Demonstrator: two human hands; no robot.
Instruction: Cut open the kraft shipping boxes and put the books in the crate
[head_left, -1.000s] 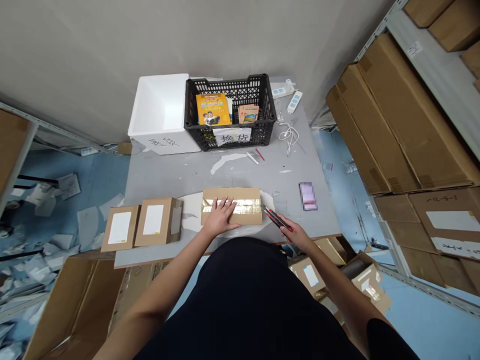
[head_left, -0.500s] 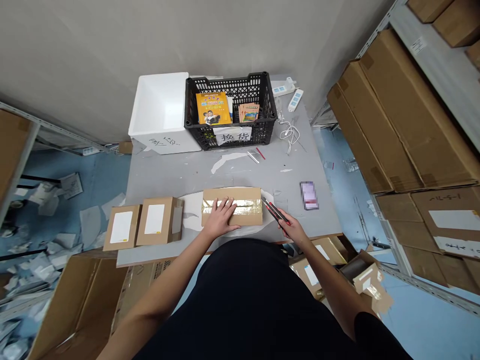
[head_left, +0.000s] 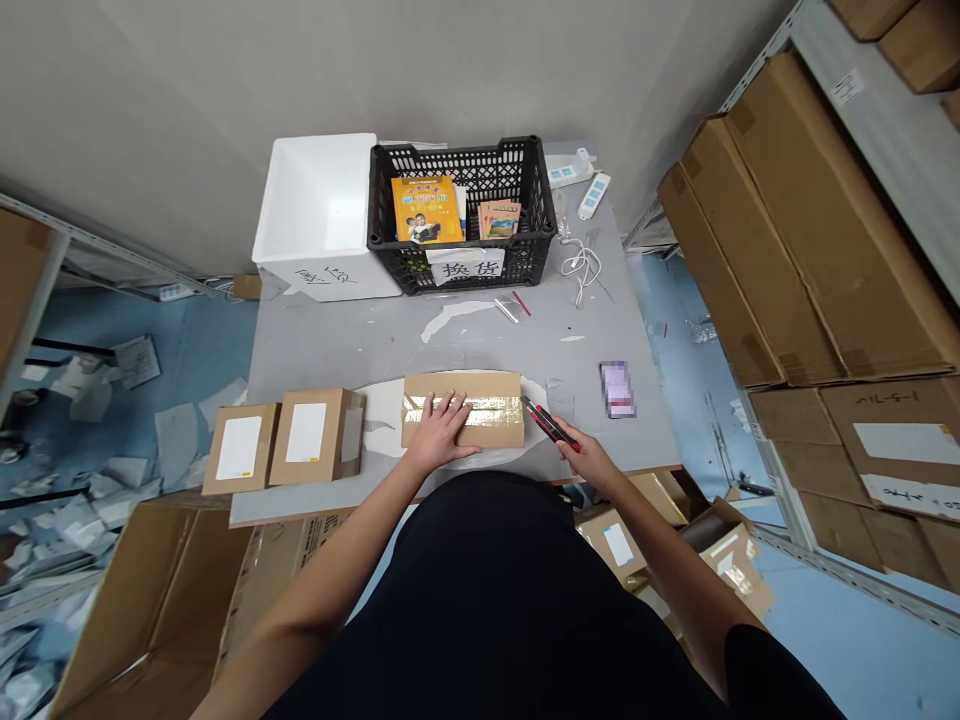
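Note:
A brown cardboard box [head_left: 495, 432] with shiny tape along its top lies on the grey table [head_left: 337, 335] in front of me. My left hand [head_left: 441, 435] rests on the left part of the box, fingers spread over the tape. In my right hand [head_left: 585, 457] is a black and red utility knife [head_left: 550, 423], its tip pointing at the right end of the box near the tape. Whether the blade touches the box is too small to tell.
Two labelled cartons [head_left: 307, 437] stand at the table's left edge. Behind are a white foam box [head_left: 326, 275] and a black crate [head_left: 461, 270] holding books. A phone [head_left: 617, 390] lies to the right, near a white cable [head_left: 581, 262]. Large cartons [head_left: 817, 230] fill the right-hand shelf.
The knife has turned slightly in my right hand, and its tip stays beside the box's right end. My left hand keeps its place on the box. The view has shifted a little.

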